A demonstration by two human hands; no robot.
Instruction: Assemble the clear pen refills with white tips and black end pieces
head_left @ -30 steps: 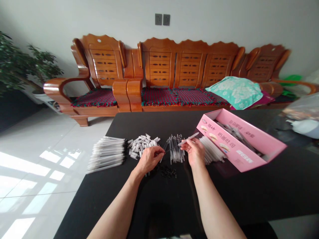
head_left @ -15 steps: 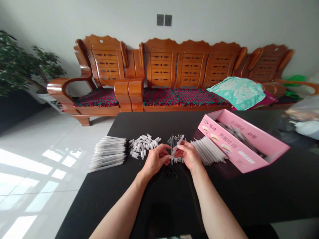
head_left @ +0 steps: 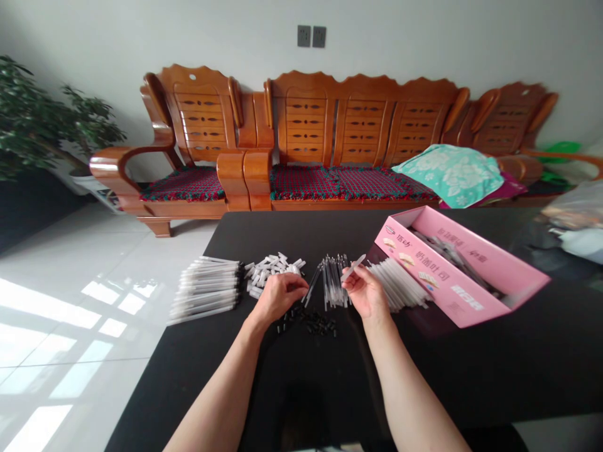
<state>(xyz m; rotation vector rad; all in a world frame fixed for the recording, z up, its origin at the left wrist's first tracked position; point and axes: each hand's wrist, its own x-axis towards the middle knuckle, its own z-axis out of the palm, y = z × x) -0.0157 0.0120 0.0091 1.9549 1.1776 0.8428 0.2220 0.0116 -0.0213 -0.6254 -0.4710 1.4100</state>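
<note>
My right hand (head_left: 366,290) is closed around a translucent white pen barrel (head_left: 353,268), which tilts up to the right. My left hand (head_left: 281,295) has its fingers pinched together, and whatever is in them is hidden. Just behind it lie white pen caps (head_left: 271,267), partly covered by the hand. Small black plugs (head_left: 320,324) are scattered in front of and between the hands. Thin pen refills (head_left: 332,282) lie in a bunch between the hands, with one or two dark ones (head_left: 311,285) slanting beside my left fingertips. White barrels (head_left: 398,285) are stacked right of my right hand.
Pens with black ends (head_left: 207,290) lie in a row at the left of the black table (head_left: 301,389). An open pink box (head_left: 456,270) with grey-looking contents stands at the right. Plastic bags (head_left: 579,220) sit at the far right edge. A wooden sofa (head_left: 362,125) stands behind the table.
My hands have parted. The left moved left and down, away from the barrel, towards the caps and black plugs. My right hand shifted slightly right, still with the barrel.
</note>
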